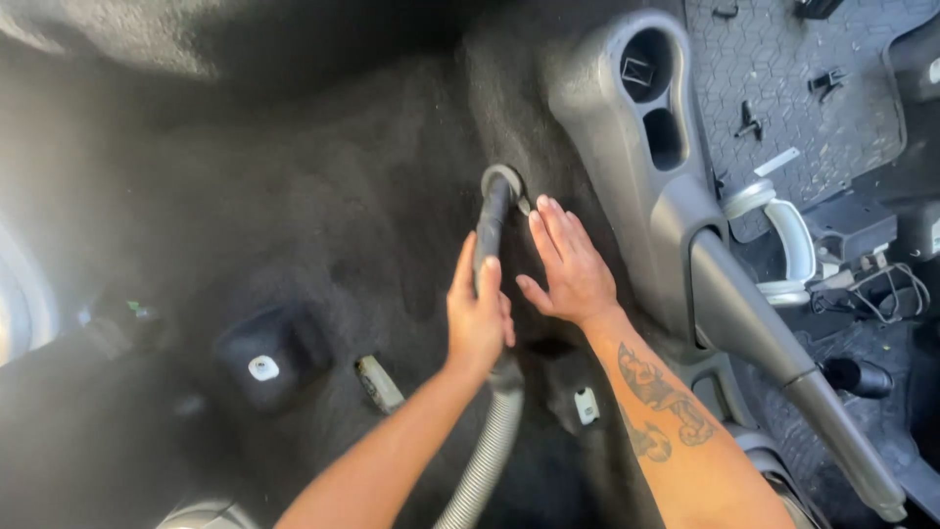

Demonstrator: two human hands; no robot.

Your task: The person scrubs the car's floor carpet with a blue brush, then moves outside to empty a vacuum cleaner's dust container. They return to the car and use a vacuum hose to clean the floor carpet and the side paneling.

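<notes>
My left hand [477, 318] grips a black vacuum nozzle [493, 220] whose round mouth presses onto the dark grey car floor carpet [323, 196]. A ribbed grey hose [485, 460] runs from the nozzle down toward me. My right hand [566, 264] lies flat and open on the carpet just right of the nozzle, fingers spread and pointing away from me. The forearm behind it carries a tattoo.
A grey centre console [636, 108] with two cup holders runs along the right, with a handbrake lever [783, 362] behind it. Seat mounting brackets with bolts [262, 368] stick up from the carpet near me. A rubber floor mat [793, 108] lies at the far right.
</notes>
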